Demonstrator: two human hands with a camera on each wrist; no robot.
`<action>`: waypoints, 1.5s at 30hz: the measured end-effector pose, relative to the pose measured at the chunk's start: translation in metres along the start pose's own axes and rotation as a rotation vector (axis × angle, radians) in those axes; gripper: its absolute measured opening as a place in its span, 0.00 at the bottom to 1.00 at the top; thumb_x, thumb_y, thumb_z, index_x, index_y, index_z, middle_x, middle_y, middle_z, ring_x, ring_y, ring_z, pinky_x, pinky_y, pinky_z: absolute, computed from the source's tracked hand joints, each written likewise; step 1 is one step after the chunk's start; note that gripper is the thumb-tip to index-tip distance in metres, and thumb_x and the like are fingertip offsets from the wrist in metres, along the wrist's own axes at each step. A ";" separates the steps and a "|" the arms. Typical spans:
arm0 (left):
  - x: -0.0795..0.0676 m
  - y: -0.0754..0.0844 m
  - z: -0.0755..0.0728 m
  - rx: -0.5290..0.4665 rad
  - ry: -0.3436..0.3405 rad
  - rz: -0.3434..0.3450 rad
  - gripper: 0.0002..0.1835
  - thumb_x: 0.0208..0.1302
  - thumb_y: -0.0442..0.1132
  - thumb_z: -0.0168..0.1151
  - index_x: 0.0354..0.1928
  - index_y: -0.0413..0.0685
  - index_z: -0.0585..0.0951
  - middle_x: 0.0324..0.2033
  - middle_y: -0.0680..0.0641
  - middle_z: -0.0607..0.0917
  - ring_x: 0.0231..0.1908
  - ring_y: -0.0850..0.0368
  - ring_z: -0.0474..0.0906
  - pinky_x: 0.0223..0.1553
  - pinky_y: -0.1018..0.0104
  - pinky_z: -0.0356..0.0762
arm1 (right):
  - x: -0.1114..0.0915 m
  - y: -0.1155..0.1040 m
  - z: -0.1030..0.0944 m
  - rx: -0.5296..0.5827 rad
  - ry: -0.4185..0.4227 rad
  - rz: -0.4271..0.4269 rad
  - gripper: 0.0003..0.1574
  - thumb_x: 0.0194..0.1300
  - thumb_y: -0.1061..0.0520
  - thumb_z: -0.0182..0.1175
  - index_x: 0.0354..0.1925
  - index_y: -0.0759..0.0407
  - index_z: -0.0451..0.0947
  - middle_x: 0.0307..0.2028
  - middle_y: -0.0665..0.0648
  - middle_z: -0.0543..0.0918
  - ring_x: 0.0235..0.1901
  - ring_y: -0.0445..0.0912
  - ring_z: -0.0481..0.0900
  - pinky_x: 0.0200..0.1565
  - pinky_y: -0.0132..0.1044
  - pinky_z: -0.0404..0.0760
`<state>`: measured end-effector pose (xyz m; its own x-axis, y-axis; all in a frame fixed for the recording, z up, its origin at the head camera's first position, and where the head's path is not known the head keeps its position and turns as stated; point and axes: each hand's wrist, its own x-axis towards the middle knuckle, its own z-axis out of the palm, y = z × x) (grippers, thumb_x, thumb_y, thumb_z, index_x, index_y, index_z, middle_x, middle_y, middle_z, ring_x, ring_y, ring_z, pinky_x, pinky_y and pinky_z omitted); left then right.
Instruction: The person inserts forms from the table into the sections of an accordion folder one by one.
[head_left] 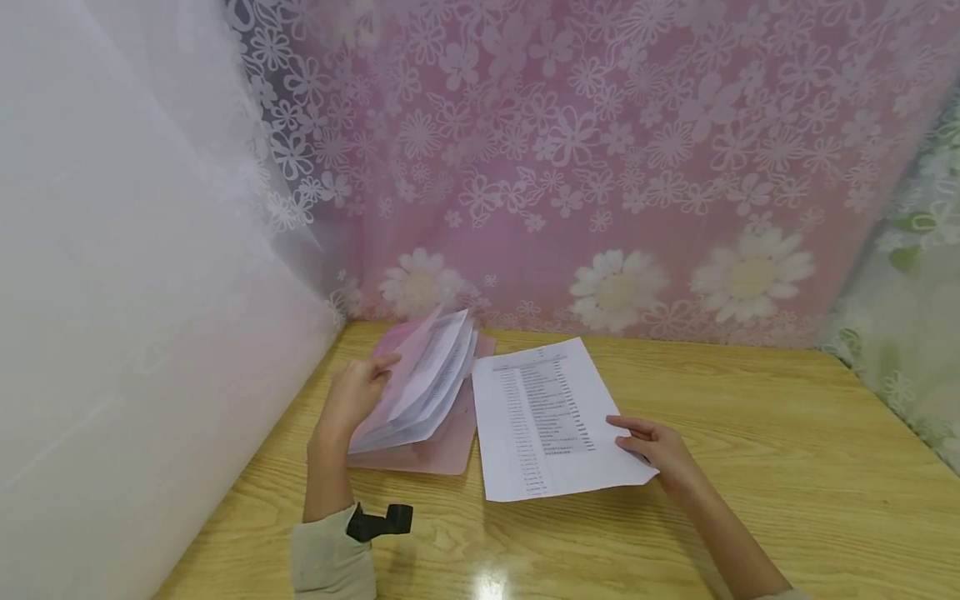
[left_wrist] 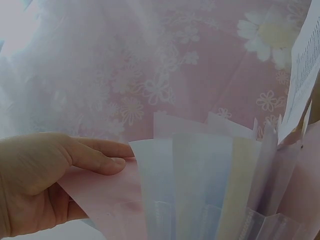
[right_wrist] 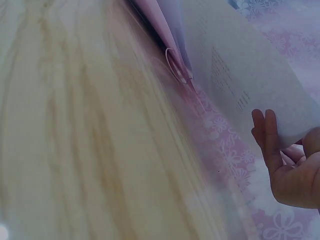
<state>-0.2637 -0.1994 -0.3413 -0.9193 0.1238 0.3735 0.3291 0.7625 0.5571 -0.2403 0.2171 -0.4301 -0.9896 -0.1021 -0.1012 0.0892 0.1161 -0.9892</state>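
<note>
A pink folder lies on the table, fanned partly open, with several clear sleeves standing up inside it; some hold papers. My left hand is at the folder's left side, and in the left wrist view it pinches the pink cover between thumb and fingers. To the right of the folder, a printed sheet with columns of text is held up at a tilt. My right hand pinches it at the lower right corner. From the right wrist view, the back of the sheet shows, with print faintly through it.
The wood-grain table runs right and toward me. Behind it hangs a pink flowered curtain; a whitish sheet wall closes the left side, and another flowered cloth the right. A black strap mount sits on my left wrist.
</note>
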 end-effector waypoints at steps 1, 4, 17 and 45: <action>0.000 0.000 0.000 0.000 -0.002 -0.001 0.17 0.62 0.28 0.53 0.52 0.38 0.79 0.10 0.55 0.61 0.13 0.62 0.54 0.18 0.66 0.58 | 0.001 0.000 0.001 -0.007 0.002 0.004 0.30 0.62 0.60 0.58 0.61 0.69 0.65 0.55 0.66 0.71 0.36 0.48 0.79 0.35 0.36 0.78; -0.001 0.000 0.000 -0.006 -0.011 -0.013 0.17 0.62 0.29 0.53 0.53 0.39 0.78 0.10 0.55 0.61 0.12 0.62 0.53 0.17 0.66 0.58 | 0.005 -0.001 0.003 -0.020 0.002 0.015 0.31 0.63 0.59 0.57 0.61 0.68 0.65 0.59 0.69 0.65 0.36 0.47 0.79 0.35 0.36 0.78; -0.001 0.001 0.001 0.013 -0.001 0.002 0.16 0.62 0.29 0.54 0.52 0.39 0.79 0.11 0.55 0.62 0.13 0.61 0.54 0.19 0.65 0.59 | 0.033 -0.005 0.028 0.050 0.035 -0.001 0.28 0.62 0.64 0.57 0.60 0.71 0.66 0.49 0.64 0.76 0.33 0.45 0.80 0.33 0.34 0.78; 0.000 0.000 0.000 -0.019 -0.014 -0.011 0.16 0.62 0.28 0.53 0.52 0.39 0.79 0.12 0.53 0.63 0.12 0.62 0.54 0.18 0.67 0.58 | 0.045 -0.013 0.104 0.031 0.217 -0.062 0.21 0.61 0.67 0.56 0.54 0.69 0.74 0.56 0.67 0.70 0.40 0.47 0.74 0.33 0.28 0.75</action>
<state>-0.2634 -0.1992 -0.3416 -0.9260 0.1243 0.3565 0.3223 0.7519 0.5751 -0.2744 0.1079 -0.4332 -0.9940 0.1074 -0.0182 0.0275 0.0858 -0.9959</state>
